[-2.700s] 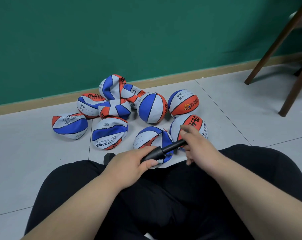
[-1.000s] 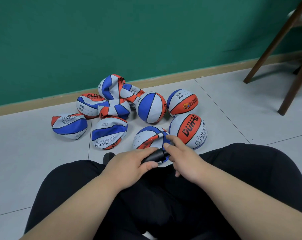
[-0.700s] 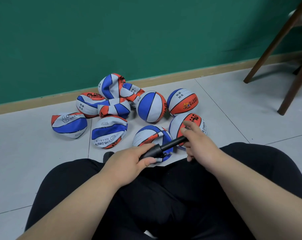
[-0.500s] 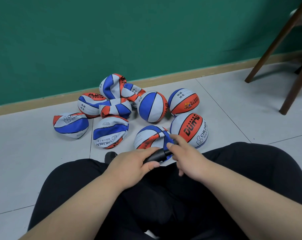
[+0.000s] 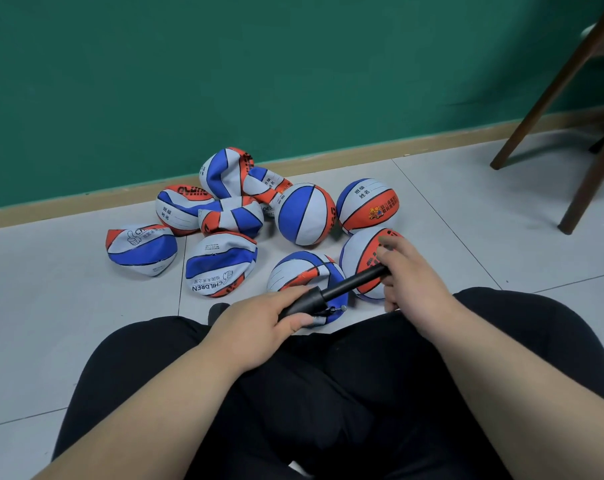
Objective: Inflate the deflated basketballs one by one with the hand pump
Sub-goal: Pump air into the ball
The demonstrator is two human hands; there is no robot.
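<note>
Left hand (image 5: 259, 325) curled round barrel of black hand pump (image 5: 314, 299); right hand (image 5: 413, 275) wrapped round pump handle, rod drawn out between hands; pump held over half-flat basketball (image 5: 302, 271) on tiled floor (image 5: 68, 306), just ahead of knees; round basketballs (image 5: 305, 214) beside it; crumpled flat basketballs (image 5: 221, 263) to left, near green wall (image 5: 224, 81); chair legs (image 5: 550, 84) at right.

Perhaps a classroom — green wall (image 5: 224, 64), tiled floor (image 5: 51, 323)
</note>
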